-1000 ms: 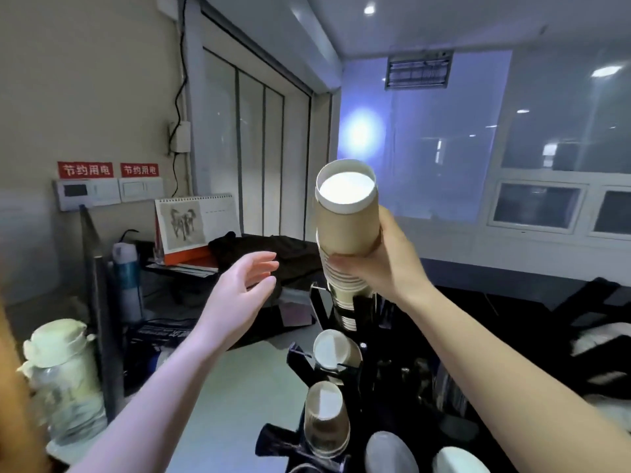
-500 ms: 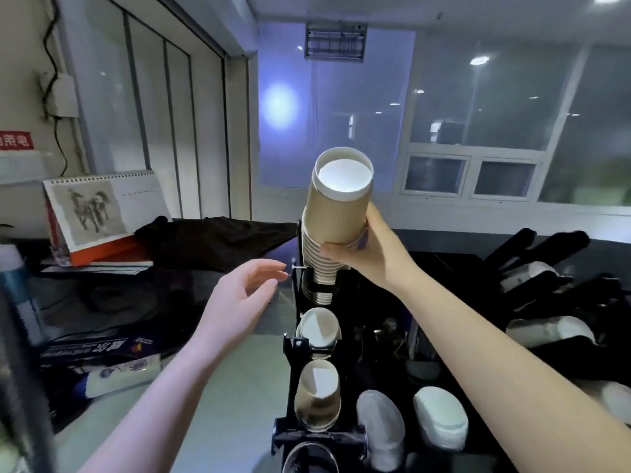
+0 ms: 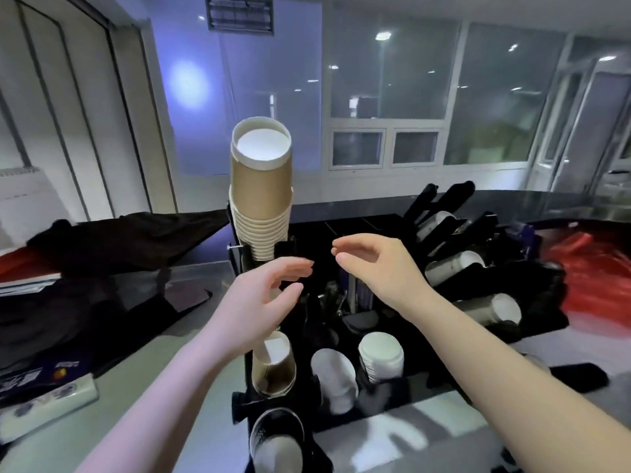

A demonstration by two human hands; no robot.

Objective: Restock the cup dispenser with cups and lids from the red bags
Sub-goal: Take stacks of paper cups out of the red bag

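Observation:
A stack of brown paper cups stands upside down in the top slot of the black cup dispenser, with no hand on it. My left hand hovers just below the stack, fingers loosely curled and holding nothing. My right hand floats to the right of the stack, fingers relaxed and empty. Lower dispenser slots hold a brown cup and white lids. A red bag lies at the right edge, blurred.
A second black rack with white cups stands to the right of the dispenser. Dark clothing lies on the counter at left. A printed box sits at the near left edge. Glass partitions run behind the counter.
My right hand has let go of the cup stack and drawn back to the right. The stack now stands alone in the dispenser. The view has swung right, showing the red bag.

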